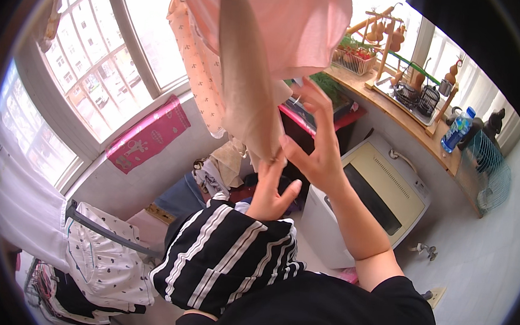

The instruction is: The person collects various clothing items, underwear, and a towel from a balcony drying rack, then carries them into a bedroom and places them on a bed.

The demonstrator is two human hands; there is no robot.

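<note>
Above and ahead of me hang a beige cloth (pixel 250 84), a plain pink garment (pixel 301 31) and a peach patterned garment (pixel 189 57). My right hand (pixel 317 148) is raised beside the beige cloth, thumb and fingers spread, with nothing seen in it. Below it, my left hand (pixel 271 196) reaches up to the cloth's lower tip; its fingers are stretched out and its thumb stands apart. Whether those fingertips press on the cloth is hard to see. A black garment with white stripes (pixel 224 255) drapes over my left forearm and hides most of it.
A top-loading washing machine (pixel 384 182) stands at right, near a wooden shelf (pixel 360 82) with a blue bottle (pixel 458 130) and gourds. Windows (pixel 100 51) line the left. White patterned shorts (pixel 103 248) hang at lower left; piled clothes (pixel 221 166) lie below my hands.
</note>
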